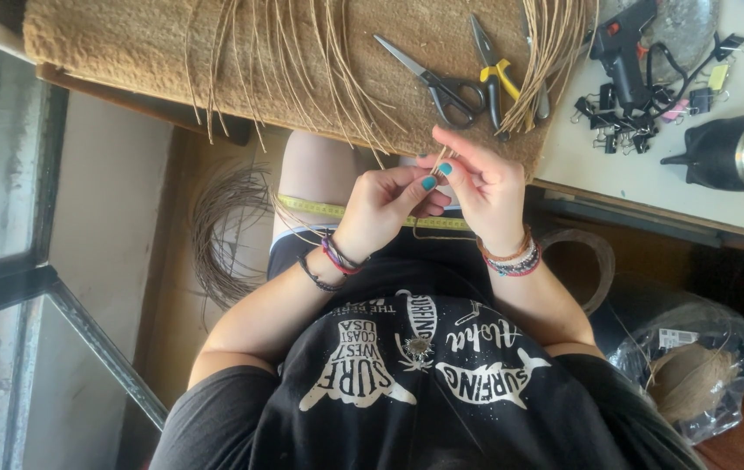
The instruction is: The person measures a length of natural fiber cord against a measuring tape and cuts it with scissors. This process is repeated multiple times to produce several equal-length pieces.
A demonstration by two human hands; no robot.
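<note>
Left hand [387, 202] and right hand [482, 184] meet above the lap, fingertips pinched together on a few thin straw fibres [441, 161] held between them. Beyond the hands, loose fibre bundles [302, 61] lie across a brown mat [128, 39], with grey scissors [433, 83] and yellow-handled pliers [495, 74] just past the right hand. Beneath the hands, a yellow tape measure [315, 207] crosses the thigh.
</note>
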